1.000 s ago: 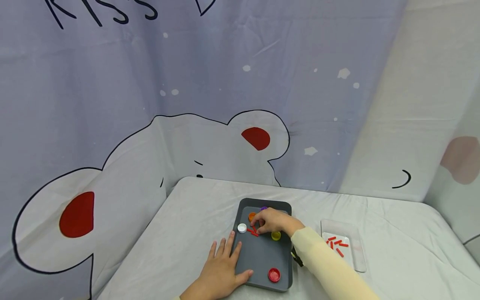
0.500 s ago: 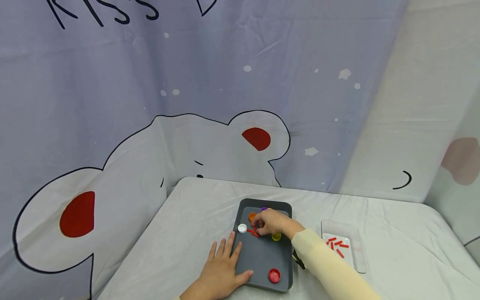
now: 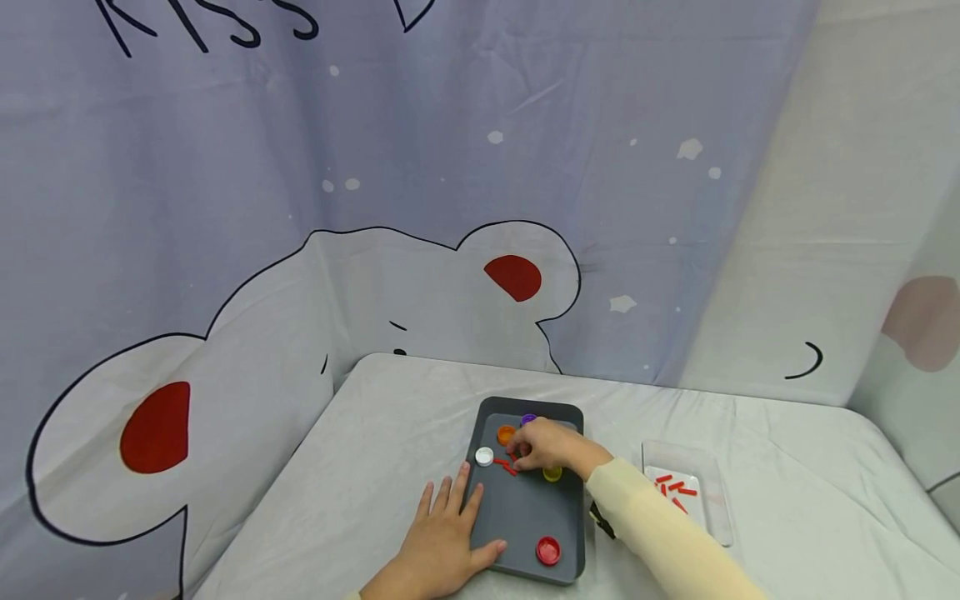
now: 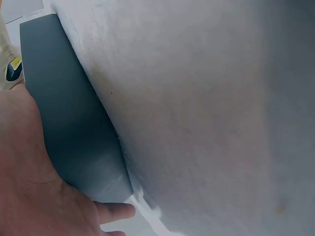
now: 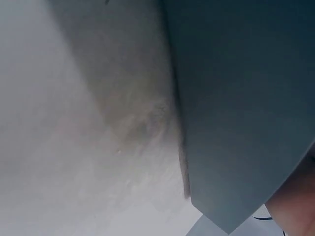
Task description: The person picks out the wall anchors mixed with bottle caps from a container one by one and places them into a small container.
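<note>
In the head view a grey tray (image 3: 517, 517) lies on the white cloth. My right hand (image 3: 546, 443) is over its far half, thumb and fingertips pinching a small red stick (image 3: 513, 456); part of the stick is hidden. Two more red sticks (image 3: 510, 470) lie just left of the fingertips, by a white cap (image 3: 484, 457). Orange (image 3: 506, 434), purple (image 3: 528, 418) and yellow caps (image 3: 552, 474) surround this hand. My left hand (image 3: 438, 542) rests with spread fingers along the tray's left edge. The left wrist view shows that palm (image 4: 34, 172) against the tray's outer wall (image 4: 74, 113).
A red cap (image 3: 548, 551) sits near the tray's front right corner. Right of the tray stands a clear plastic box (image 3: 718, 500) holding several red sticks (image 3: 677, 485). A patterned cloth backdrop (image 3: 420, 167) rises behind the table.
My right hand has shifted slightly right, and the red stick at its fingertips has moved with it. The left hand stays in place.
</note>
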The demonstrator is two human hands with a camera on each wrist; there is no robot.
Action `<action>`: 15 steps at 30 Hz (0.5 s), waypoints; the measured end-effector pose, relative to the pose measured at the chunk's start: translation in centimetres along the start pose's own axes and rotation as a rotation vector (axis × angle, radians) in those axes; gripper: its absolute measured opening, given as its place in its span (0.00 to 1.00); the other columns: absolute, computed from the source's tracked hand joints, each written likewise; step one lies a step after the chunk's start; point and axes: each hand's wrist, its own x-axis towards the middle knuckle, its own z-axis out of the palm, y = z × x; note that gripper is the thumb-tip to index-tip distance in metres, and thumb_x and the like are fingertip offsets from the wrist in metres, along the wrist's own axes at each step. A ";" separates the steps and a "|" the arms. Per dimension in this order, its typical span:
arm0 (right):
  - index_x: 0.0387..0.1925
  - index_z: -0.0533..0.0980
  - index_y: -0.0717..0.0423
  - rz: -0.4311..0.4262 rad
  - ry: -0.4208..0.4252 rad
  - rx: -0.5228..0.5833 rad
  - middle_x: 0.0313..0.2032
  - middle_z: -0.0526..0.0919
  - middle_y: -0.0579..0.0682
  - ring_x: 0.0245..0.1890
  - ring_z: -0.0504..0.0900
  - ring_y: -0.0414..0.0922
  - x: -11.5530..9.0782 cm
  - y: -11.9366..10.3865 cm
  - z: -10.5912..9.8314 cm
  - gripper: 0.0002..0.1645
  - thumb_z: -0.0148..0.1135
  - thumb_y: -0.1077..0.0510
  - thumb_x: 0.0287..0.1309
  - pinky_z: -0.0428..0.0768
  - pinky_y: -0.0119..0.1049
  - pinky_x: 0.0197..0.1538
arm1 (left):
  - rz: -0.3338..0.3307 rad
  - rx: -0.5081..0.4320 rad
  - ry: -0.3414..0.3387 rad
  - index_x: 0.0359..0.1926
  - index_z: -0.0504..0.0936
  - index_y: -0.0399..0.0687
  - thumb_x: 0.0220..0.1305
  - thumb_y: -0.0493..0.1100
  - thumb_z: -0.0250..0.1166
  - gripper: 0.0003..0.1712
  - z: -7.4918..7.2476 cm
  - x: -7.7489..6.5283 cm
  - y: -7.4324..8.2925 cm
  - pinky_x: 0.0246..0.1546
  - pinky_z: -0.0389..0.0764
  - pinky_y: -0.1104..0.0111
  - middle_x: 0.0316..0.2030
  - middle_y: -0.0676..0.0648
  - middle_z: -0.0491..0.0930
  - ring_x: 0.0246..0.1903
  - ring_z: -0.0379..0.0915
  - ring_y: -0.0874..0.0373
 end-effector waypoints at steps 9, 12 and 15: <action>0.42 0.86 0.55 0.001 0.016 -0.029 0.22 0.76 0.37 0.21 0.71 0.32 -0.1 -0.3 -0.2 0.12 0.74 0.54 0.57 0.74 0.29 0.28 | 0.000 -0.007 -0.004 0.74 0.67 0.43 0.65 0.79 0.50 0.53 -0.2 -0.1 0.0 0.70 0.51 0.37 0.79 0.37 0.48 0.72 0.56 0.33; 0.42 0.86 0.55 -0.012 0.056 -0.014 0.21 0.75 0.36 0.20 0.70 0.32 -0.3 -0.3 -0.6 0.12 0.72 0.54 0.58 0.73 0.28 0.28 | -0.001 -0.001 0.005 0.74 0.67 0.43 0.65 0.78 0.50 0.53 -0.1 -0.1 0.0 0.70 0.52 0.37 0.79 0.38 0.49 0.72 0.57 0.33; 0.43 0.86 0.57 -0.045 0.109 0.035 0.20 0.74 0.36 0.19 0.69 0.31 -0.8 -0.2 -1.2 0.13 0.72 0.56 0.59 0.72 0.28 0.28 | -0.003 -0.003 0.008 0.74 0.68 0.43 0.65 0.78 0.50 0.53 0.0 -0.1 0.0 0.70 0.51 0.37 0.79 0.38 0.49 0.72 0.58 0.33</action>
